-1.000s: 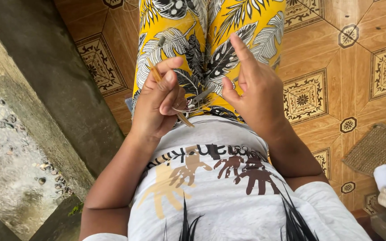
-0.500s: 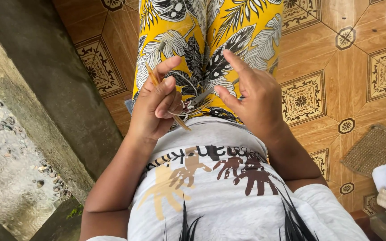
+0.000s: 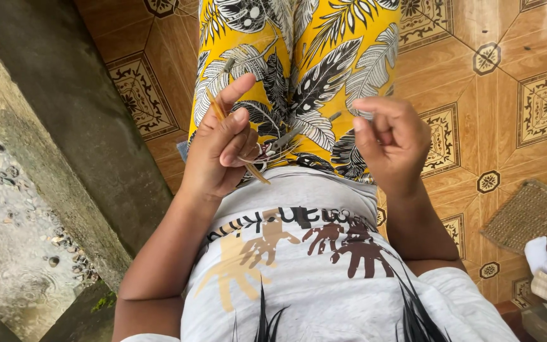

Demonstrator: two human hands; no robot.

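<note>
While the person is sitting over patterned floor tiles [image 3: 514, 82], the left hand [image 3: 220, 149] is pinching a thin tan strip [image 3: 248, 166] between thumb and curled fingers, just above the lap. The right hand [image 3: 390, 139] is hovering apart from it, fingers loosely curled and thumb meeting fingertip; whether anything fine lies between them cannot be told. Since the strip is looking narrow, stiff and dry, a sharp bend could be cracking it, and a loosened pinch could be letting it slide onto the yellow leaf-print trousers [image 3: 299, 69]. Beside the lap, a rough concrete ledge [image 3: 52, 126] is running along; a woven mat [image 3: 530, 212] is lying nearby.
</note>
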